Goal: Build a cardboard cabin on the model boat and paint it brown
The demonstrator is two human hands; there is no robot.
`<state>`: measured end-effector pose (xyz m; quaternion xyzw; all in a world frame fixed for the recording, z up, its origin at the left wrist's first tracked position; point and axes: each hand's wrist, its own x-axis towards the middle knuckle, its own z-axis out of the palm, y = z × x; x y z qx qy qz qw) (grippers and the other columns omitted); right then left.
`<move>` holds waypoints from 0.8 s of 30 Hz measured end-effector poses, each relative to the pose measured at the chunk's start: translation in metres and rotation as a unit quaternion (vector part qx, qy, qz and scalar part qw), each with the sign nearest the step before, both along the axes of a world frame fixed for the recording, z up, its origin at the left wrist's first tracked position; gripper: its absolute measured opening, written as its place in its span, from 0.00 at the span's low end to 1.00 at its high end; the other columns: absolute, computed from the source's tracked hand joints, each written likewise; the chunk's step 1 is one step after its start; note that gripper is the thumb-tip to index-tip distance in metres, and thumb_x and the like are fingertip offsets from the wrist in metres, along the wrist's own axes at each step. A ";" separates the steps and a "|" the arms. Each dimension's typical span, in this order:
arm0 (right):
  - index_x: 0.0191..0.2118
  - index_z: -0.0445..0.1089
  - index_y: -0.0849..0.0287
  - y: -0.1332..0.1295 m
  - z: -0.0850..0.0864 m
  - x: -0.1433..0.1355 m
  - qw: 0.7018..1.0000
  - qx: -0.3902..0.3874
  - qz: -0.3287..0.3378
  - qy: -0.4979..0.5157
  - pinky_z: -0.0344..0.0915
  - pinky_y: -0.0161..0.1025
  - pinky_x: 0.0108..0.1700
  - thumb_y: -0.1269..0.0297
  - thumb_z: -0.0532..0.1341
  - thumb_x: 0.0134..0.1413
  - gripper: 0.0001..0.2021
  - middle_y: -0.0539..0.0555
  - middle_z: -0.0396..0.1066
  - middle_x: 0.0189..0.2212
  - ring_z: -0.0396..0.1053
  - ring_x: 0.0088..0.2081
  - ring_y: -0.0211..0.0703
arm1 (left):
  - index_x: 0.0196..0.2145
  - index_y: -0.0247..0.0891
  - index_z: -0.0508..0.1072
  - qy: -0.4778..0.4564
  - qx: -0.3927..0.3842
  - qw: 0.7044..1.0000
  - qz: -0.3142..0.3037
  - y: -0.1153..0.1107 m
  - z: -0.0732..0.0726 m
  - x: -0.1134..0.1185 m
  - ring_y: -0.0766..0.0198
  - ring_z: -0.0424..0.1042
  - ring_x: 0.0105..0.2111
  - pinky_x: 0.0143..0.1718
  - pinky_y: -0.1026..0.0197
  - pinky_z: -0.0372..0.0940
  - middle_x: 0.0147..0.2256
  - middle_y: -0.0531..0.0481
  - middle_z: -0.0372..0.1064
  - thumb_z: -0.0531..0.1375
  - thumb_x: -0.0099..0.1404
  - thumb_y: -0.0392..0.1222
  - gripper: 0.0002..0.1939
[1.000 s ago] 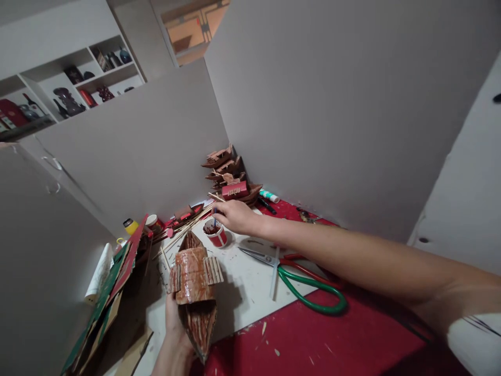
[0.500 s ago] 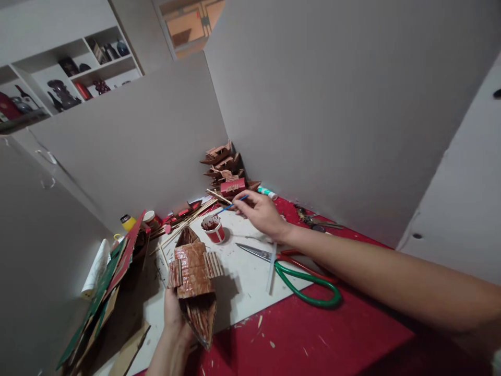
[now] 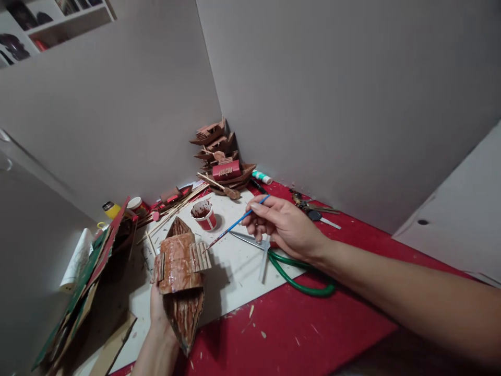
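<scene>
My left hand [image 3: 158, 318] holds a brown model boat [image 3: 180, 266] from below; most of its fingers are hidden beneath the hull. The boat has a glossy, wet-looking arched roof and a slatted flap on each side. In my right hand [image 3: 274, 222], closed between thumb and fingers, is a thin blue paintbrush [image 3: 238, 220]. Its tip is at the right-hand slatted flap [image 3: 201, 257], seemingly touching it. A red and white paper cup [image 3: 205, 216] with dark brown paint smeared inside stands just beyond the boat.
Green-handled scissors [image 3: 301, 284] lie under my right forearm, with a translucent stick [image 3: 264, 263] across them. Stacked model boats [image 3: 227, 169] fill the far corner. Cardboard sheets [image 3: 88, 290] lean at left. Several thin wooden sticks [image 3: 176, 211] lie behind the cup. Tools [image 3: 313, 206] rest by the right wall.
My right hand has brought the paintbrush from over the paper cup back toward me, to the boat's right flap. The view has tilted downward. My left hand still holds the boat.
</scene>
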<state>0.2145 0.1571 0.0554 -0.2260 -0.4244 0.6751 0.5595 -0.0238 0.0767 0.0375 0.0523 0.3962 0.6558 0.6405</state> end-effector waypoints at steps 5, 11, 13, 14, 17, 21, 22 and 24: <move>0.32 0.67 0.60 0.000 -0.001 0.003 0.999 0.030 -0.018 -0.013 0.66 0.28 0.20 0.56 0.68 0.49 0.14 0.50 0.74 0.23 0.71 0.22 0.34 | 0.41 0.35 0.77 -0.001 -0.011 1.000 0.011 -0.002 -0.001 0.003 0.55 0.76 0.27 0.34 0.52 0.73 0.26 0.44 0.76 0.54 0.65 0.49 0.18; 0.33 0.67 0.60 -0.002 0.000 0.003 0.997 0.066 -0.018 -0.029 0.67 0.28 0.21 0.55 0.67 0.51 0.14 0.50 0.74 0.23 0.71 0.23 0.34 | 0.36 0.33 0.78 0.030 -0.050 0.998 0.036 -0.005 0.006 0.012 0.54 0.76 0.28 0.35 0.51 0.73 0.23 0.43 0.75 0.51 0.67 0.52 0.22; 0.33 0.67 0.60 -0.002 0.000 0.003 0.996 0.074 -0.018 -0.037 0.67 0.28 0.21 0.55 0.67 0.51 0.14 0.50 0.74 0.23 0.71 0.23 0.34 | 0.33 0.33 0.78 0.046 -0.077 0.995 0.047 -0.004 0.015 0.018 0.56 0.75 0.24 0.34 0.51 0.73 0.21 0.44 0.73 0.47 0.69 0.53 0.26; 0.33 0.67 0.60 -0.003 -0.001 0.003 0.996 0.078 -0.016 -0.041 0.67 0.28 0.21 0.55 0.67 0.51 0.14 0.50 0.74 0.23 0.72 0.23 0.34 | 0.33 0.33 0.78 0.052 -0.093 0.993 0.051 -0.004 0.019 0.020 0.58 0.74 0.22 0.34 0.51 0.73 0.20 0.45 0.73 0.45 0.70 0.52 0.27; 0.33 0.66 0.60 -0.005 -0.001 0.004 0.994 0.092 0.006 -0.052 0.67 0.28 0.22 0.55 0.66 0.53 0.14 0.50 0.74 0.23 0.72 0.23 0.34 | 0.33 0.33 0.78 0.054 -0.095 0.992 0.064 -0.002 0.028 0.027 0.58 0.74 0.22 0.34 0.52 0.73 0.19 0.46 0.72 0.44 0.70 0.52 0.27; 0.33 0.66 0.61 -0.010 0.000 0.006 0.991 0.104 0.041 -0.072 0.67 0.28 0.22 0.54 0.65 0.54 0.14 0.52 0.75 0.24 0.72 0.23 0.34 | 0.33 0.33 0.78 0.052 -0.092 0.991 0.080 -0.002 0.031 0.030 0.57 0.76 0.25 0.35 0.52 0.73 0.22 0.44 0.74 0.44 0.71 0.51 0.27; 0.33 0.66 0.61 -0.011 0.001 0.006 0.991 0.105 0.045 -0.075 0.67 0.28 0.22 0.54 0.65 0.54 0.14 0.52 0.75 0.24 0.72 0.23 0.34 | 0.34 0.33 0.78 0.056 -0.094 0.991 0.082 -0.003 0.031 0.030 0.57 0.76 0.25 0.35 0.52 0.73 0.23 0.44 0.75 0.44 0.71 0.51 0.27; 0.33 0.66 0.61 -0.012 0.001 0.006 0.990 0.110 0.050 -0.078 0.68 0.28 0.22 0.55 0.65 0.54 0.14 0.52 0.75 0.24 0.72 0.23 0.34 | 0.35 0.33 0.78 0.060 -0.092 0.991 0.076 -0.004 0.030 0.030 0.57 0.77 0.25 0.35 0.52 0.73 0.24 0.43 0.76 0.44 0.71 0.51 0.27</move>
